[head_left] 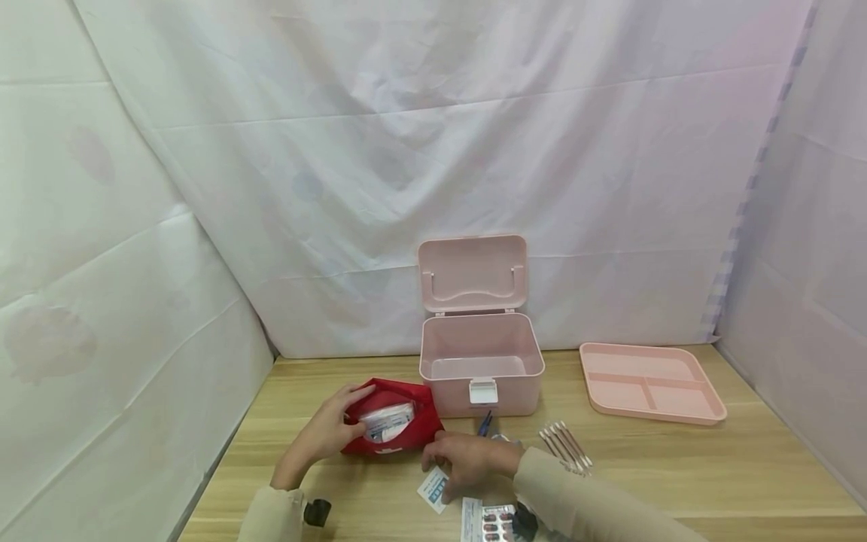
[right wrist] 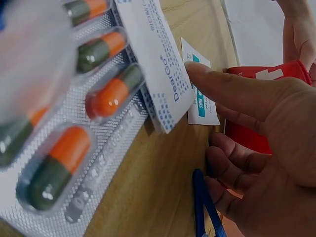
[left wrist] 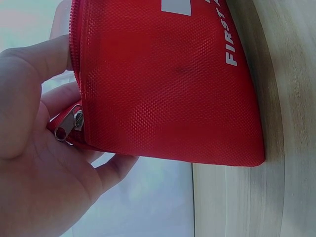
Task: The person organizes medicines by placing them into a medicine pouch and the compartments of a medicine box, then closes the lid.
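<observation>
My left hand [head_left: 328, 427] grips the left rim of a red first aid pouch [head_left: 427, 430], whose mouth gapes with white packets [head_left: 393, 421] inside. A metal zipper pull [left wrist: 69, 121] hangs beside the fingers in the left wrist view. To the right of the pouch, my right hand [head_left: 467, 458] is over the table, fingers loosely bent and nothing seen in its grasp. Its thumb lies close to a small white-and-blue packet [right wrist: 200, 111]; whether they touch I cannot tell. A capsule blister pack [head_left: 497, 521] and a white printed packet [head_left: 470, 519] lie nearer the body.
Behind the hands stands a pink box [head_left: 447, 395] with its lid [head_left: 473, 275] raised. A slim blue two-armed tool [head_left: 485, 424] lies before it. Several cotton swabs [head_left: 565, 444] are to the right, and a divided pink tray [head_left: 660, 414] sits farther right.
</observation>
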